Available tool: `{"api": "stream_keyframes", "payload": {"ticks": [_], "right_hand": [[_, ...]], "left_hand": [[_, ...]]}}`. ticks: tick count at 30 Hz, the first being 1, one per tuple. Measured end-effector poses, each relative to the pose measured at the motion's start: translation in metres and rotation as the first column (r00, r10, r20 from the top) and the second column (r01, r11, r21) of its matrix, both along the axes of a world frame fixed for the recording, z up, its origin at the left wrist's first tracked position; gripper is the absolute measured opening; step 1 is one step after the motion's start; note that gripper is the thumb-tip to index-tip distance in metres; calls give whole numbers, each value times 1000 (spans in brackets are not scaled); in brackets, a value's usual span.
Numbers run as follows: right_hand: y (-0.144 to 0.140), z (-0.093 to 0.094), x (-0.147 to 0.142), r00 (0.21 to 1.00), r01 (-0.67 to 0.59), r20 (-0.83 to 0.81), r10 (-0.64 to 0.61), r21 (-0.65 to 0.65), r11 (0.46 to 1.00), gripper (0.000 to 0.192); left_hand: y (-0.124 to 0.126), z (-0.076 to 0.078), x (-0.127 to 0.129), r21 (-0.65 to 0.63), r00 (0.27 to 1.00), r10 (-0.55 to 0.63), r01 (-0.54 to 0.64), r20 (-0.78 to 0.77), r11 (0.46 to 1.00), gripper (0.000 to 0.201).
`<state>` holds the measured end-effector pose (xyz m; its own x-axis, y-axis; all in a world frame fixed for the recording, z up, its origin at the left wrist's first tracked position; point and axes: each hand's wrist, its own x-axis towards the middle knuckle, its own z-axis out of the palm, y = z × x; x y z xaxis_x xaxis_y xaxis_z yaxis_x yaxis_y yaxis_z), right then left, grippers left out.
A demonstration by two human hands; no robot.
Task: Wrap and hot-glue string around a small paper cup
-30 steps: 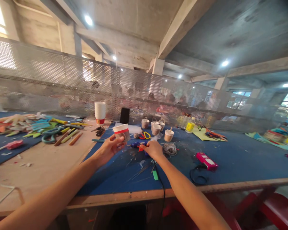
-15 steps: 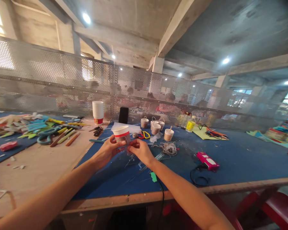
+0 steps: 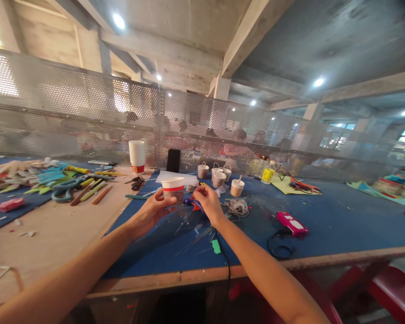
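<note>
White paper cup w/ red band, centre frame, held upright just above the blue tabletop: left hand grasps it from the lower left, fingers round its wall. Right hand, just right of the cup, is half-curled over the blue-orange glue gun lying between hand and cup; whether it truly grips the gun or only touches it can't be told. Change vs. half a sec. ago: then both hands met at the cup's base; now the right hand has moved off to the gun, as it lay a sec. ago, so work appears to alternate betw. pressing at the cup and gluing. Gun's black cord runs to the bottom edge. Right of centre: twine coil, pink device. Behind: small handled cups, phone, cup stack. Left of frame: plywood board w/ coloured scraps.
</note>
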<state>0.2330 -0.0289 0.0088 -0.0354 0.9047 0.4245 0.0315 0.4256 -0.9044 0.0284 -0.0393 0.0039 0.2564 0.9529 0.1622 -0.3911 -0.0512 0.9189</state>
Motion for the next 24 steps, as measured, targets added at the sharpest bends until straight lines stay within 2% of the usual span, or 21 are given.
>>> {"api": "stream_keyframes", "payload": {"ticks": [14, 24], "right_hand": [[8, -3, 4, 1000, 3, -17, -4, -13, 1000, 23], [6, -3, 2, 985, -79, -158, 69, -60, 995, 24]], "left_hand": [[-7, 5, 3, 15, 996, -91, 91, -22, 996, 43], [3, -5, 1, 23, 992, -123, 122, 25, 992, 46]]}}
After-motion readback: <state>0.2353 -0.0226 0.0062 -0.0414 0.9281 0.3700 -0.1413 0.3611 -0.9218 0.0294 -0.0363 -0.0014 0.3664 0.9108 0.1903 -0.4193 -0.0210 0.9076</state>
